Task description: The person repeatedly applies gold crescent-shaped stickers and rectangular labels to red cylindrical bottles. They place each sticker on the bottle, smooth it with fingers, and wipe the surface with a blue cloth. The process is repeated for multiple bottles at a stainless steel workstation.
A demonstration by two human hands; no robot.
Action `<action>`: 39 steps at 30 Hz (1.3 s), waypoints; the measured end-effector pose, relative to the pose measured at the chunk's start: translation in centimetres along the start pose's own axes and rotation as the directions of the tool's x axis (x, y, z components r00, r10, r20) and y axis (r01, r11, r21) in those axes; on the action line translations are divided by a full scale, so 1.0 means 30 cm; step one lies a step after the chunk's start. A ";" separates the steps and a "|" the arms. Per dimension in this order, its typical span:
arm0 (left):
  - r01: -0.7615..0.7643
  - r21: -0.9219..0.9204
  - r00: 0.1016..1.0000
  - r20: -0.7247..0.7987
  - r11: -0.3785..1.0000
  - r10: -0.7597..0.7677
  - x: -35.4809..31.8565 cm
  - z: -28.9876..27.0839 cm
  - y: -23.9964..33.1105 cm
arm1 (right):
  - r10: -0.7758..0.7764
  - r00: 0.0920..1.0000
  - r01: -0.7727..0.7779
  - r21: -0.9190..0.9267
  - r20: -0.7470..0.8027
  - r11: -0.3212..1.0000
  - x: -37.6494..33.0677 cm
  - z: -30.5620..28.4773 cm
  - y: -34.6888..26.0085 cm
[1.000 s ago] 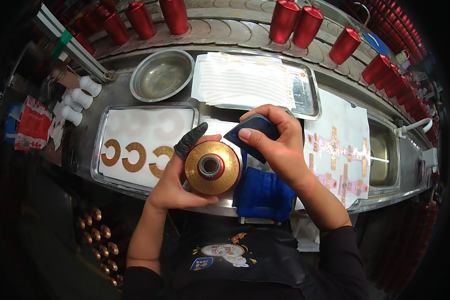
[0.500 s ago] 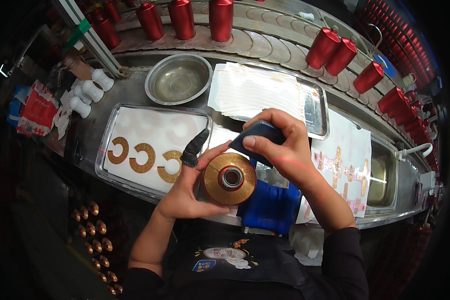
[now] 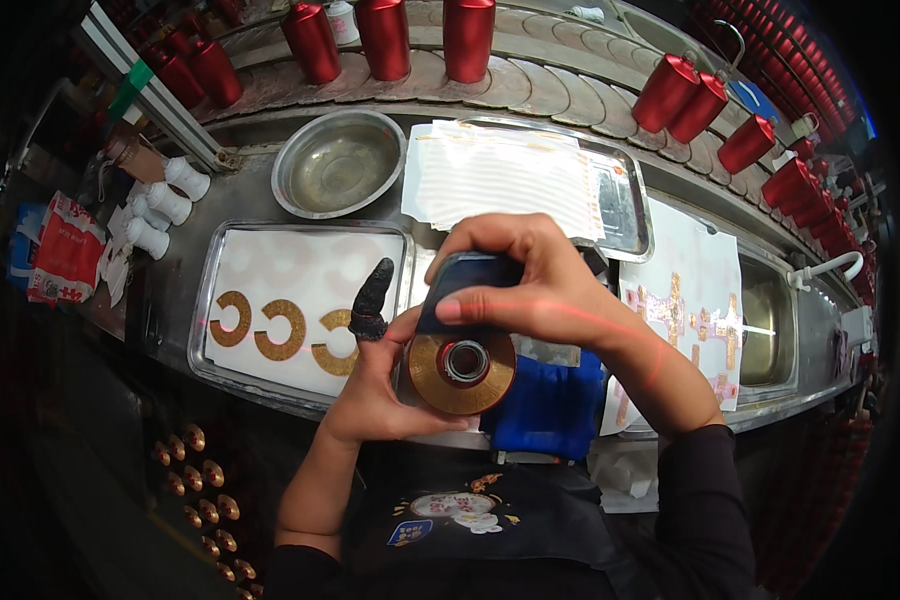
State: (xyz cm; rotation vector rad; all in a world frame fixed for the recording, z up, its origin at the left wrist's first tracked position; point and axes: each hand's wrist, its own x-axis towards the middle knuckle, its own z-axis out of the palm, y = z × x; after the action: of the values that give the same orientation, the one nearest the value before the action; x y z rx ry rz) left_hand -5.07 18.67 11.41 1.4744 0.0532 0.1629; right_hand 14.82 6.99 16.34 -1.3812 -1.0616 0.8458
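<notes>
Between your two hands, just above the blue cloth (image 3: 550, 410) at the counter's near edge, sits the gold-ended cylinder (image 3: 462, 368). Your left hand (image 3: 380, 390) cups it from below and the side, its dark-covered forefinger (image 3: 372, 298) sticking up free. Your right hand (image 3: 530, 290) presses a dark blue pad (image 3: 467, 283) down onto its top. Left of your hands, a steel tray (image 3: 305, 232) holds three gold C-shaped pieces (image 3: 280, 328); beyond it stands a round metal bowl (image 3: 338, 163).
</notes>
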 end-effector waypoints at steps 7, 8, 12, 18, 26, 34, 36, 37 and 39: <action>-0.127 0.075 0.992 -0.017 0.989 0.128 -0.026 0.008 -0.044 | -0.053 0.949 0.078 0.070 -0.312 0.994 -0.157 0.020 -0.023; -0.089 0.029 0.996 -0.013 0.996 0.089 -0.022 0.005 -0.053 | -0.176 0.928 0.164 -0.065 -0.329 0.984 -0.190 0.044 -0.012; -0.170 -0.028 0.984 -0.053 0.985 0.168 -0.023 0.016 -0.067 | 0.021 0.875 0.002 0.047 -0.484 0.999 -0.254 0.054 0.068; -0.104 0.019 0.974 -0.203 0.994 0.106 -0.040 0.056 -0.034 | -0.081 0.996 0.081 -0.001 -0.030 0.997 -0.084 -0.023 0.013; -0.218 0.271 0.925 -0.248 0.938 0.287 -0.038 0.074 -0.085 | -0.422 0.902 0.355 -0.404 -0.089 0.843 -0.145 0.013 0.006; -0.304 0.370 0.773 -0.442 0.878 0.455 -0.010 0.226 -0.229 | -0.711 0.702 0.438 -0.766 -0.035 0.470 -0.391 0.189 0.036; -0.321 0.300 0.778 -0.458 0.898 0.431 0.001 0.241 -0.242 | -0.741 0.662 0.417 -0.768 -0.109 0.486 -0.371 0.204 0.018; -0.326 0.212 0.773 -0.501 0.921 0.389 0.008 0.241 -0.246 | -0.784 0.601 0.426 -0.768 -0.155 0.478 -0.358 0.209 0.013; -0.252 0.066 0.779 -0.578 0.965 0.243 0.014 0.240 -0.247 | -0.727 0.685 0.408 -0.802 -0.048 0.437 -0.327 0.206 0.010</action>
State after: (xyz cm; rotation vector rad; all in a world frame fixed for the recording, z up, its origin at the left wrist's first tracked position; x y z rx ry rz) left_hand -3.10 10.97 4.76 1.3635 0.3570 0.8337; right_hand 5.82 -0.10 14.55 -1.5604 -1.5079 -0.4882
